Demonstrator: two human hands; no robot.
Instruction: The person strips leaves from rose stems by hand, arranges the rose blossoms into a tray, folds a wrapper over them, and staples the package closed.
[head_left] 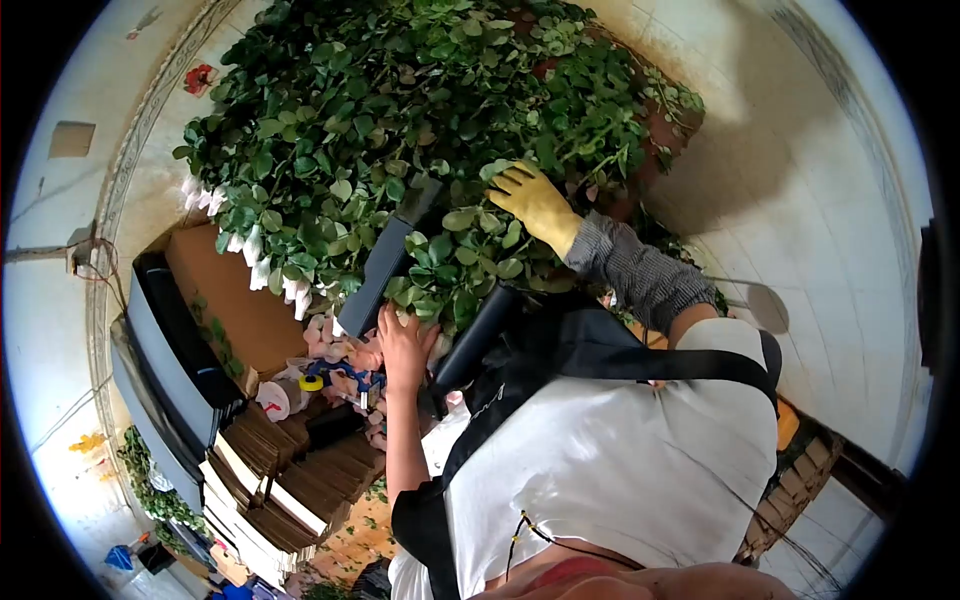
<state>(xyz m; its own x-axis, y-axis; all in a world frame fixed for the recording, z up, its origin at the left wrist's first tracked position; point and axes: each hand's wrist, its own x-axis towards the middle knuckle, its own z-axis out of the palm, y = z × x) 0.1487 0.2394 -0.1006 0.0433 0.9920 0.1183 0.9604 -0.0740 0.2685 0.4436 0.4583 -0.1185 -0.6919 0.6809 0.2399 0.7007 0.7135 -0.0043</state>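
Note:
A large heap of leafy green stems (400, 110) fills the top of the view, with pale wrapped flower heads (255, 260) along its left side. My right hand (535, 205), in a yellow glove, lies on the leaves with its fingers apart. My bare left hand (403, 345) is at the heap's lower edge, beside the end of a dark grey bar (385, 265), fingers spread and their tips partly against the leaves. A black padded bar (475, 338) runs between my two hands.
Stacked folded cardboard (290, 480) stands at the lower left, below a brown cardboard panel (230, 300). Near it are a white tape roll (272, 400), a yellow round item (311, 382) and scattered pink petals (325, 340). A tiled wall (800, 230) is at the right.

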